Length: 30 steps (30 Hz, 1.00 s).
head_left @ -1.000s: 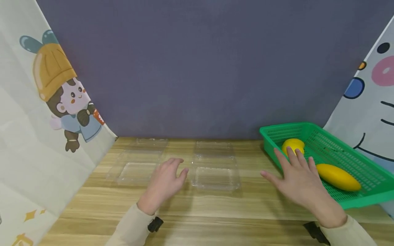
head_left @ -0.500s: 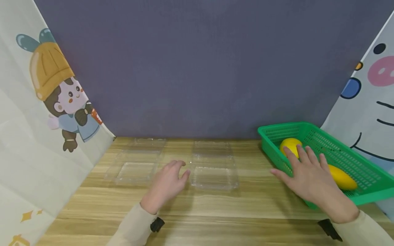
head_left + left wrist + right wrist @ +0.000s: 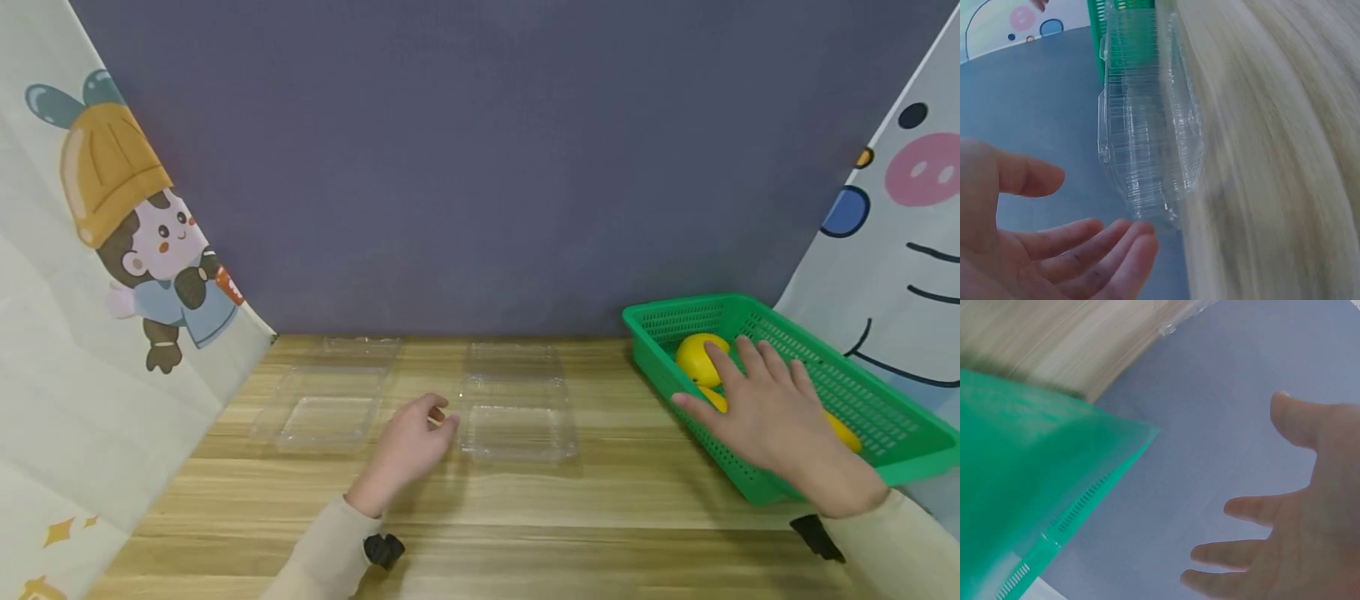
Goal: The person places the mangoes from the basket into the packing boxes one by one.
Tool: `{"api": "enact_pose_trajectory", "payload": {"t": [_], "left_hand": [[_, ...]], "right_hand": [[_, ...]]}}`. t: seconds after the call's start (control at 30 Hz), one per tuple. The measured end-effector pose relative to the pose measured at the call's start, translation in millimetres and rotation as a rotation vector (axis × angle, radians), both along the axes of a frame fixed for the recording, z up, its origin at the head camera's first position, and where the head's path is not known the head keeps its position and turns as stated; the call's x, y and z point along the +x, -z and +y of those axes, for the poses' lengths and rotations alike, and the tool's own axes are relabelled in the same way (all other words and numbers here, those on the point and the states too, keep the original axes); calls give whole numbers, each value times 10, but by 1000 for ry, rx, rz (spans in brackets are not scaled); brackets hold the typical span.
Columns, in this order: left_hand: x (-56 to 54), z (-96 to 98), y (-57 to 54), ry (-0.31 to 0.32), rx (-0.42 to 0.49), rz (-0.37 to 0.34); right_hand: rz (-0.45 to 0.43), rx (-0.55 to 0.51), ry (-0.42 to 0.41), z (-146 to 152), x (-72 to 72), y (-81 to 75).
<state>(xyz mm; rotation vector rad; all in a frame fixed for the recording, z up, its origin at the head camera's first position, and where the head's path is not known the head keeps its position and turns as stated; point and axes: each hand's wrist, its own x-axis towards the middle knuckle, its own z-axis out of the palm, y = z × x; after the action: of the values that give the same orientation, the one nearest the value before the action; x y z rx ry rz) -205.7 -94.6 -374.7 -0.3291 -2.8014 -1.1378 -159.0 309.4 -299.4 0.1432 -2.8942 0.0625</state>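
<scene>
My right hand (image 3: 780, 425) hovers over the green plastic basket (image 3: 720, 450), fingers spread and holding nothing. Inside lies a round yellow fruit like a lemon (image 3: 697, 358), just beyond the fingertips. Parts of longer yellow fruit (image 3: 843, 433) show on either side of the hand, which covers the rest. Between two clear plastic clamshell boxes, my left hand (image 3: 412, 442) hangs with loosely bent fingers and no object in it. One box (image 3: 330, 417) stands to its left, the other (image 3: 517, 429) to its right, both with lids raised. The right wrist view shows the right hand (image 3: 1297, 531) beside the basket (image 3: 1035, 462).
A wood-grain table (image 3: 525, 517) carries everything. Behind it rises a dark grey-blue panel (image 3: 480, 167). Cartoon-printed cloths flank the table, one on the left (image 3: 75, 333) and one on the right (image 3: 900, 275).
My right hand has moved rightward, further over the basket, uncovering more of the round fruit. The left hand has barely shifted. The head view has turned slightly to the right.
</scene>
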Motion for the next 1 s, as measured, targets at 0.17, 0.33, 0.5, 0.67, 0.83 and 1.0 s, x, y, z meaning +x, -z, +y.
{"api": "enact_pose_trajectory", "payload": {"t": [0.17,0.33,0.5,0.67,0.83,1.0], "left_hand": [[-80,-36,57,-15,96,-61],[-140,-70,120,-12,182,-152],[-176,-64,142,15,339,-242],[-209,-40,143,25,463,-327],[-257,-3,154,13,559,-406],[-286,29,173,10,618,-445]], "right_hand": [[-6,6,-1,34,-35,-48],[-22,-9,-8,80,-95,-94],[-38,-29,-15,128,-173,-139],[-43,-16,-16,161,-236,-176],[-60,-2,-6,204,-280,-189],[-117,6,-2,271,-322,-218]]}}
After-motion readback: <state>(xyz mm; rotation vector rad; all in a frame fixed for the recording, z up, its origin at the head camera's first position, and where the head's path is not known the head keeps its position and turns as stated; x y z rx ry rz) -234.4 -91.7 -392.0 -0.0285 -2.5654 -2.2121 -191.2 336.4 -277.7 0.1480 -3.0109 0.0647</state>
